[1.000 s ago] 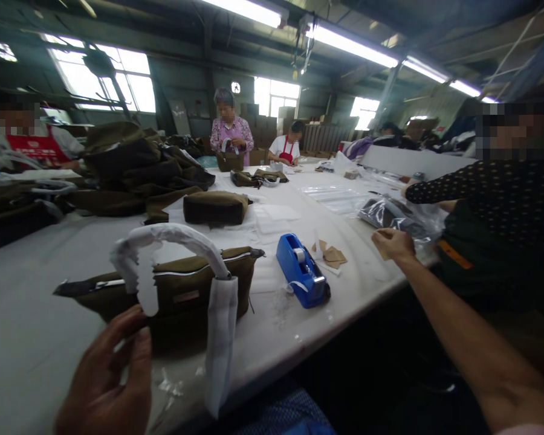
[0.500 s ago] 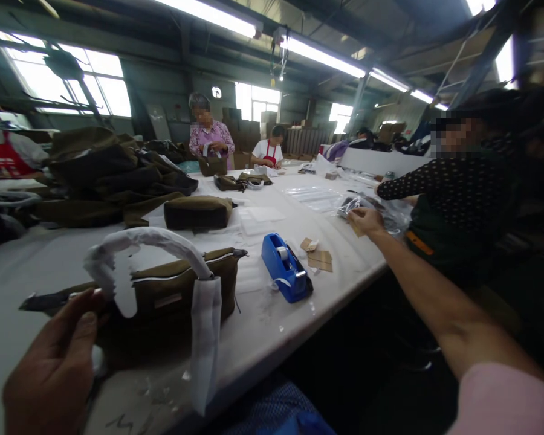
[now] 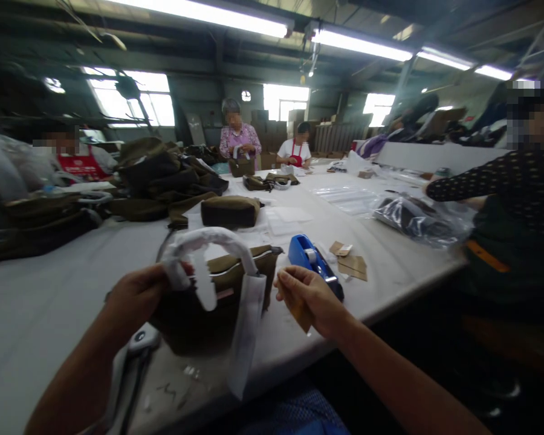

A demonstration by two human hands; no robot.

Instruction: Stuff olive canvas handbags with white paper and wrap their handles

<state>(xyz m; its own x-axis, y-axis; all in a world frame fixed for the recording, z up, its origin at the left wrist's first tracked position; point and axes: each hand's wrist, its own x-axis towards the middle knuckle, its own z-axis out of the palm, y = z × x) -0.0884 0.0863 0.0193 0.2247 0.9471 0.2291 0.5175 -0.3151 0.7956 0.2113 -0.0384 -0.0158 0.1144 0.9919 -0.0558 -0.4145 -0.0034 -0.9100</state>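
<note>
An olive-brown handbag point(image 3: 199, 326) stands on the table in front of me, its curved handle point(image 3: 222, 234) wrapped in white material. A white zigzag-edged strip point(image 3: 204, 281) hangs by the handle's left end. My left hand point(image 3: 138, 299) is closed at that end of the handle, its fingertips partly hidden behind the wrapping. To the right of the bag, my right hand point(image 3: 315, 299) pinches a small brown paper tag point(image 3: 299, 309) between thumb and fingers. Just behind this hand sits a blue tape dispenser point(image 3: 301, 248), partly covered by it.
Brown cards point(image 3: 352, 266) lie beside the dispenser. Another bag point(image 3: 230, 211) sits farther back, with a bag pile point(image 3: 163, 172) at left. A plastic-wrapped item point(image 3: 412, 214) lies near a co-worker's sleeve point(image 3: 480, 175). Scissors point(image 3: 140, 344) lie by my left forearm.
My right hand has come back from the plastic-wrapped item toward the handbag, bringing the brown paper tag. My left hand has moved up to the handle. The view has turned left.
</note>
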